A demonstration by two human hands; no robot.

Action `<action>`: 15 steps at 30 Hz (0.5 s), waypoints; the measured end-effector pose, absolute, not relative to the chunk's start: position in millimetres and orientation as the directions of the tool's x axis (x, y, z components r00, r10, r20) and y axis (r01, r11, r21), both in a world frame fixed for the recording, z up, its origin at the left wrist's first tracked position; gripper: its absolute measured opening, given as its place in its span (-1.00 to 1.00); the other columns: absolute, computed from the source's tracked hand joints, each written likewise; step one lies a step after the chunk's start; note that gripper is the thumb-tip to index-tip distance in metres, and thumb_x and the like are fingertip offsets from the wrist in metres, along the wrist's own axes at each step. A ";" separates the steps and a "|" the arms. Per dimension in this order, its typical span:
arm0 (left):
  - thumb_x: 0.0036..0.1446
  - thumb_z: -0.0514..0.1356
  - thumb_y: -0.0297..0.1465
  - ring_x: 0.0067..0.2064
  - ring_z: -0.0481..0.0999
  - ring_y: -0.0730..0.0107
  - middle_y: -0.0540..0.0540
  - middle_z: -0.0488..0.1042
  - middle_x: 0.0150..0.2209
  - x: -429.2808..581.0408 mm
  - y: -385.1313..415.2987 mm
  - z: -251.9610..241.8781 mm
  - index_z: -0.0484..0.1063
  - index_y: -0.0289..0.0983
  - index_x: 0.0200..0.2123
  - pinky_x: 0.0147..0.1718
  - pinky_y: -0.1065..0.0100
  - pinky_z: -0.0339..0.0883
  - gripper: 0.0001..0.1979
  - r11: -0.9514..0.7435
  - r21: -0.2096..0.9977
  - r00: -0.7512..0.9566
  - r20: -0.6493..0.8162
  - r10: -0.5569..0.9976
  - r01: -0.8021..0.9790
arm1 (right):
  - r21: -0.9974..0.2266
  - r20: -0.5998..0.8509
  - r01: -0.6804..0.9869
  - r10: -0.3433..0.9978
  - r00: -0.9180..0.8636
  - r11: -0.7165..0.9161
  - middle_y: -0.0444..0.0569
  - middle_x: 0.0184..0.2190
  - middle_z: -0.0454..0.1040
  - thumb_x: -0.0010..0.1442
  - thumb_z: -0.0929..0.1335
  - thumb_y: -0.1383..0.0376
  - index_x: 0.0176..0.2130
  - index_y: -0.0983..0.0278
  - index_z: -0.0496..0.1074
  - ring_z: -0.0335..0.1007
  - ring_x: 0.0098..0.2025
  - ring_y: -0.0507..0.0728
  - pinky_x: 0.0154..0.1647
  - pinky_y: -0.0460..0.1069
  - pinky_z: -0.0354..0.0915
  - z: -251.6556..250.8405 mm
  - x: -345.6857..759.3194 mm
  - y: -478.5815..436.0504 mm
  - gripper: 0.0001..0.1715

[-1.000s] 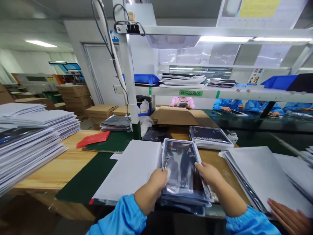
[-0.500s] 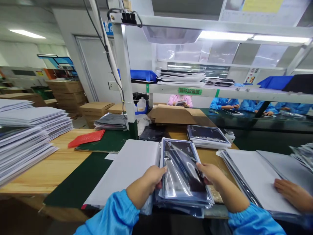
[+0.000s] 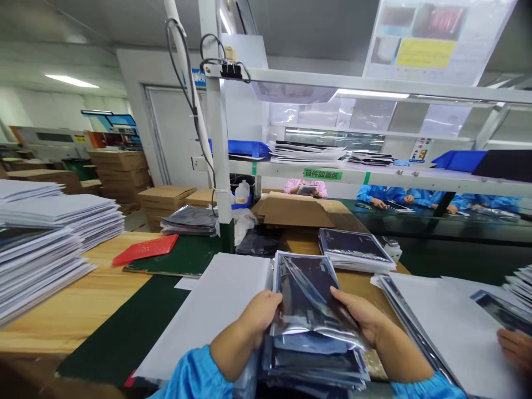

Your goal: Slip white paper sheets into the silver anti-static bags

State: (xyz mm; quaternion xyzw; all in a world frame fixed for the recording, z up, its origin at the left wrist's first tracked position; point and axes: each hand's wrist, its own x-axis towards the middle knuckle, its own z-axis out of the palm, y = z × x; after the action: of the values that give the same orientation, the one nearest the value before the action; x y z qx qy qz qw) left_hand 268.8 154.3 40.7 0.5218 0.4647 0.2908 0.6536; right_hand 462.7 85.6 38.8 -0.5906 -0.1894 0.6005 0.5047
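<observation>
Top bag (image 3: 307,299) of the shiny stack sits between both hands, lifted at its near end, left hand (image 3: 255,316) gripping its left edge, right hand (image 3: 361,318) its right. The stack (image 3: 316,366) rests on a wooden bench (image 3: 70,310) with a green mat (image 3: 137,327); white sheets (image 3: 220,305) lie just left of the left hand. Beyond: shelf frame, cartons, workers in blue. The fingers under the bag are hidden. Compared with half a second ago, the bag's near edge stands higher. A co-worker's hand (image 3: 515,346) is cut off at far right.
</observation>
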 end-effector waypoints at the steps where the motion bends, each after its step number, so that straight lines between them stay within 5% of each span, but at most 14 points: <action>1: 0.05 0.00 -0.37 -0.68 0.26 0.50 0.03 0.29 -0.72 268.9 152.5 40.6 0.27 -0.29 -0.65 -0.66 0.46 0.12 -0.73 0.318 0.947 0.406 -0.311 0.859 0.053 | -0.834 -0.492 -0.395 0.842 0.220 -0.384 0.05 -0.57 0.48 0.19 0.24 0.24 -0.40 0.38 0.40 0.43 -0.50 0.17 -0.43 0.01 0.35 38.9 461.6 82.9 -0.72; 4: 0.11 -0.04 -0.21 -0.60 0.40 0.39 -0.01 0.38 -0.65 267.3 148.8 38.2 0.30 -0.27 -0.54 -0.53 0.35 0.31 -0.68 0.511 0.846 0.445 -0.404 0.799 -0.149 | -0.868 -0.408 -0.423 0.860 0.307 -0.260 -0.04 -0.52 0.51 0.16 0.28 0.26 -0.31 0.32 0.40 0.45 -0.44 0.14 -0.40 -0.03 0.35 32.8 461.4 72.4 -0.82; 8: 0.09 0.02 -0.18 -0.44 0.51 0.22 -0.16 0.48 -0.55 260.4 143.7 37.0 0.40 -0.38 -0.40 -0.33 0.24 0.39 -0.64 0.744 0.627 0.648 -0.471 0.599 -0.232 | -0.843 -0.369 -0.508 0.878 0.305 -0.179 -0.02 -0.46 0.52 -0.03 0.42 0.17 -0.27 0.31 0.42 0.46 -0.38 0.23 -0.37 0.02 0.37 19.4 464.5 54.0 -0.67; 12: 0.10 0.04 -0.31 -0.33 0.54 0.18 -0.25 0.53 -0.43 254.8 132.9 42.6 0.42 -0.48 -0.28 -0.20 0.24 0.36 -0.68 0.756 0.627 0.726 -0.430 0.537 -0.188 | -0.713 -0.441 -0.679 0.865 0.238 -0.177 -0.02 -0.52 0.51 -0.05 0.42 0.16 -0.39 0.32 0.43 0.45 -0.44 0.20 -0.35 0.02 0.39 14.4 455.0 36.9 -0.73; 15: 0.13 -0.01 -0.33 -0.36 0.54 0.19 -0.24 0.53 -0.45 254.9 126.9 45.1 0.41 -0.47 -0.27 -0.24 0.24 0.37 -0.68 0.758 0.614 0.716 -0.427 0.553 -0.219 | -0.653 -0.446 -0.745 0.864 0.234 -0.136 0.01 -0.46 0.52 -0.06 0.44 0.19 -0.29 0.33 0.40 0.47 -0.40 0.24 -0.32 0.06 0.41 16.6 441.6 26.4 -0.66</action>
State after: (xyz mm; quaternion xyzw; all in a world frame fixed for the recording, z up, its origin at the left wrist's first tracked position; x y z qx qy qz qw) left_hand 254.9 126.9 45.1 0.2712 0.3076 0.2177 0.8857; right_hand 441.6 26.4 16.6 -0.4355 -0.0683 0.6150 0.6538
